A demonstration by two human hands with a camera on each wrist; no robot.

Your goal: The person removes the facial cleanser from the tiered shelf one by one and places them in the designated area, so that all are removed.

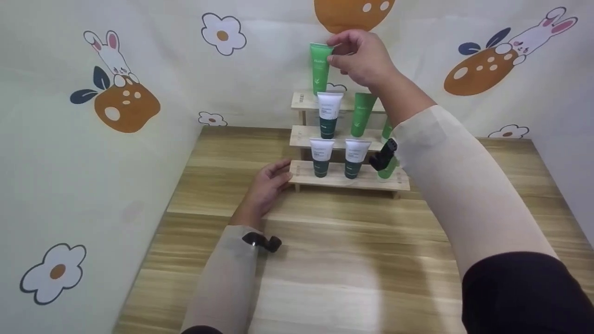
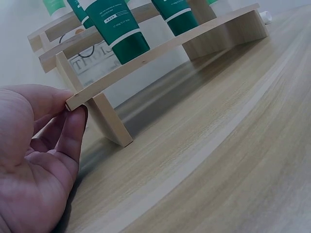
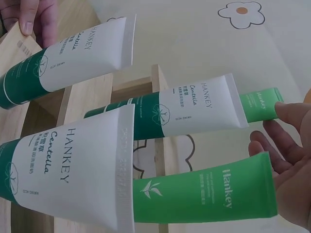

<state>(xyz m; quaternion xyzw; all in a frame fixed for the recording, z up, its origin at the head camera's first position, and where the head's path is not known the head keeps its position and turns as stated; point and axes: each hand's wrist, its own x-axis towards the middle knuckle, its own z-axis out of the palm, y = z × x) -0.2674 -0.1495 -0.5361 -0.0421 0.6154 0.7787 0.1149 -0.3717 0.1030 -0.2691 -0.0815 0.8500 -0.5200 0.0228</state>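
A three-step wooden display rack (image 1: pixel 301 135) holds several upright tubes. My right hand (image 1: pixel 364 58) pinches the crimped top of a green tube (image 1: pixel 320 69) at the left end of the top step; whether the tube's base bears on the wood I cannot tell. Below it, a white and dark green tube (image 1: pixel 329 113) and a green tube (image 1: pixel 362 115) stand on the middle step. Two white and dark green tubes (image 1: pixel 321 157) stand on the lowest step. My left hand (image 2: pixel 39 155) pinches the left end of the lowest step between thumb and fingers.
More green tubes (image 1: pixel 386 171) stand at the rack's right side, partly hidden by my right forearm and its wrist camera (image 1: pixel 384 155). The rack stands on a wood-grain tabletop (image 1: pixel 320 260). Close behind hangs a printed cloth backdrop (image 1: pixel 269 74) with flowers and rabbits.
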